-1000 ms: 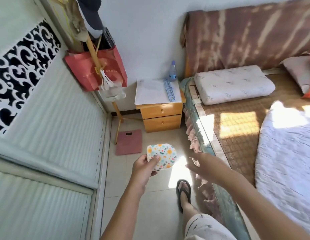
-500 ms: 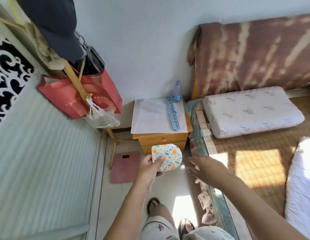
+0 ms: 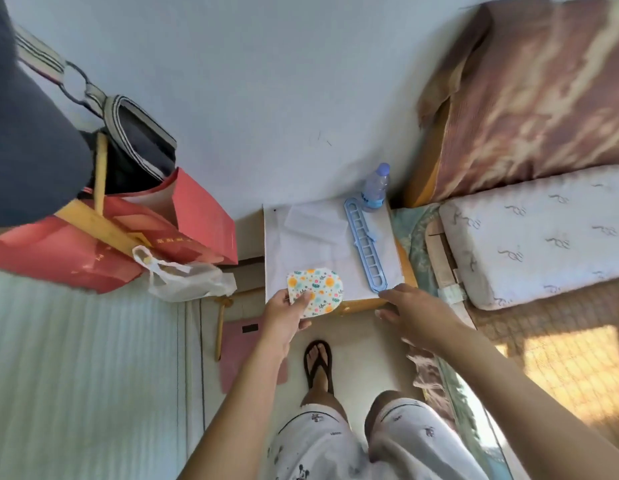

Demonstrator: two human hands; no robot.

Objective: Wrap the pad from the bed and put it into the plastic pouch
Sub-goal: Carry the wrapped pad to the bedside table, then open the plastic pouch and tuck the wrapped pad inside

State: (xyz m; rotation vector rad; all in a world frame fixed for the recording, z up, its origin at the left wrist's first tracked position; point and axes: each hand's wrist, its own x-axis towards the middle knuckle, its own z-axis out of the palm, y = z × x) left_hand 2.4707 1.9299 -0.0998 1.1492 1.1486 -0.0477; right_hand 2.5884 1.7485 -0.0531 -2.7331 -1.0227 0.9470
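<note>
A: Closest in, what are the hands doing?

B: The left hand (image 3: pixel 285 318) pinches the flowered pad (image 3: pixel 316 292) by its lower left edge, holding it over the front of the bedside table (image 3: pixel 400 263). The right hand (image 3: pixel 413 311) is spread with nothing in it, fingertips at the table's front right corner.

A: And on the table?

B: White paper (image 3: pixel 301 251), a clear plastic pouch (image 3: pixel 315 221) lying flat on it; whether anything is inside, I can't tell. A blue slotted hanger (image 3: pixel 365 245), and a water bottle (image 3: pixel 374 187) at the back.

A: Other containers?

B: A red paper bag (image 3: pixel 93 251) hangs left, a thin plastic bag (image 3: pixel 187 280) tied beside it. Contents hidden. A dark cap (image 3: pixel 27 133) is cut off by the frame edge.
</note>
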